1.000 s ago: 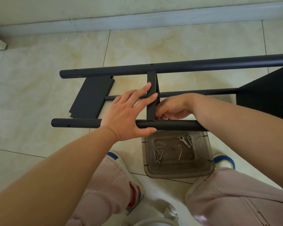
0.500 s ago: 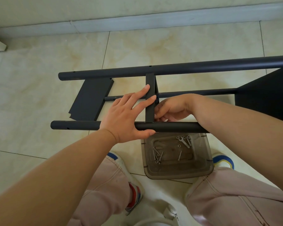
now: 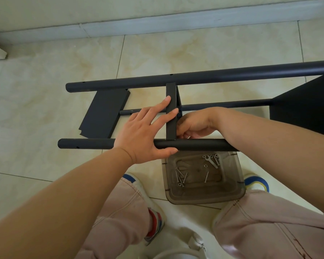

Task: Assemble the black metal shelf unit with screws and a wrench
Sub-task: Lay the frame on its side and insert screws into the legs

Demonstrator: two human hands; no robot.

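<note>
Black shelf frame (image 3: pixel 195 76) lies across tiles; left hand (image 3: pixel 146 133) presses flat on its crossbar (image 3: pixel 171 111), right hand (image 3: pixel 194 126) curls behind it, grip hidden. Screw tray (image 3: pixel 204 197) at 6 o'clock.

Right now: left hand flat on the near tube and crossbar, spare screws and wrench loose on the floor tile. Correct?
Not quite. The head view shows the screws and wrench in the clear plastic tray, not loose on the tile. Left hand is flat on the near tube and crossbar.
</note>
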